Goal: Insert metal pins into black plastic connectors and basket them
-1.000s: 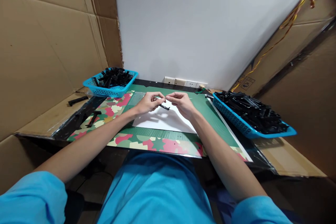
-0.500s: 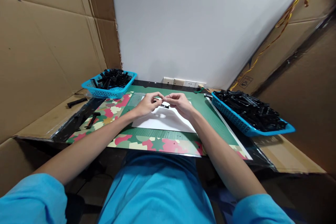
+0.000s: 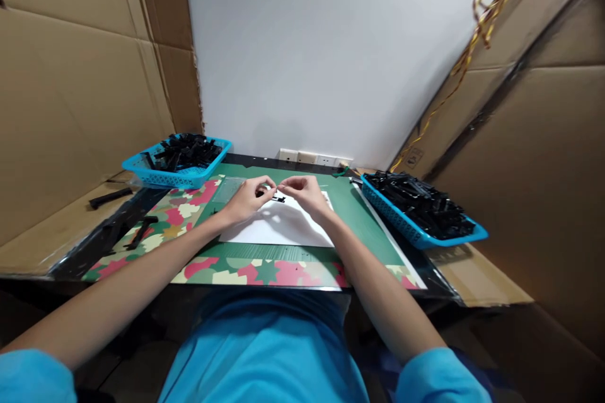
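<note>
Pinching one black part (image 3: 278,199), grips clamped: left hand (image 3: 246,200), right hand (image 3: 303,192); two baskets (image 3: 163,177) (image 3: 394,219).

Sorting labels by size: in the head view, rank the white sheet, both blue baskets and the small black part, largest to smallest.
1. right blue basket and white sheet: about alike, unranked
2. left blue basket
3. small black part, between left hand and right hand

Left hand (image 3: 246,199) and right hand (image 3: 305,192) block the far edge of the white sheet (image 3: 278,232), both pinching a small black part (image 3: 278,199). Near half of sheet and camo mat (image 3: 227,267): open. Left: loose black parts (image 3: 140,232) by mat edge, left blue basket (image 3: 174,177) far corner. Right: right blue basket (image 3: 392,217) hugs green mat (image 3: 352,211). Cardboard walls (image 3: 70,94) both sides, white wall (image 3: 307,63) far.
</note>
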The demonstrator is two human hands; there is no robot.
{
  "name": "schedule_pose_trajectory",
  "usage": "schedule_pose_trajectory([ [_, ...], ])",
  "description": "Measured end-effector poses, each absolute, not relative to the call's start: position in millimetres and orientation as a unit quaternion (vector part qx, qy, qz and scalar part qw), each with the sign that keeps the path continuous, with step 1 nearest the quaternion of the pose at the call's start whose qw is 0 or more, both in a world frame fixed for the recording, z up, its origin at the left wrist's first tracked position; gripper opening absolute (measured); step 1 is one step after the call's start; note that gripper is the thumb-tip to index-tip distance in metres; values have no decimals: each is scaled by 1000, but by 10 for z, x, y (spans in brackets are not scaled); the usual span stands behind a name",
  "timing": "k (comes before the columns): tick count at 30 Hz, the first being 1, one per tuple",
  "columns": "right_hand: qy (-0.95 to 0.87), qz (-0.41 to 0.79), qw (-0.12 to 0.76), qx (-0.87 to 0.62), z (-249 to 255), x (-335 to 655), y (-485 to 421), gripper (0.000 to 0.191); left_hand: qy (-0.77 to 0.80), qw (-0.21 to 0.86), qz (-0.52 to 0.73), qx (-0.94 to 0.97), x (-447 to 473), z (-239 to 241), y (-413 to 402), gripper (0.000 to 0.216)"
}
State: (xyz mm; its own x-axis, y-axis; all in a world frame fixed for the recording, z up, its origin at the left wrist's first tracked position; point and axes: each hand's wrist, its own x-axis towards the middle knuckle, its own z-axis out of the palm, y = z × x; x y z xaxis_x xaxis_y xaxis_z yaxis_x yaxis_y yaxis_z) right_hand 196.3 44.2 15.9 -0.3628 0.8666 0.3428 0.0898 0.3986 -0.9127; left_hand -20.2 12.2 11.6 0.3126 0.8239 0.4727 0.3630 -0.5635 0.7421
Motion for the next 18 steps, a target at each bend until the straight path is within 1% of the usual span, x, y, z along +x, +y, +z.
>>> schedule_pose_trajectory([
  [3, -709, 417, 452, -344, 164, 1964, 435, 38, 397, 235, 436, 773, -209, 125, 109, 35],
  [7, -692, 405, 473, -366, 191, 1977, 421, 40, 416, 205, 436, 771, -233, 122, 129, 46],
  [12, -658, 388, 512, -392, 208, 1989, 438, 47, 419, 210, 432, 771, -243, 100, 160, 51],
  [18, -655, 340, 539, -405, 145, 2011, 517, 45, 407, 192, 414, 791, -220, 13, 175, 56],
])
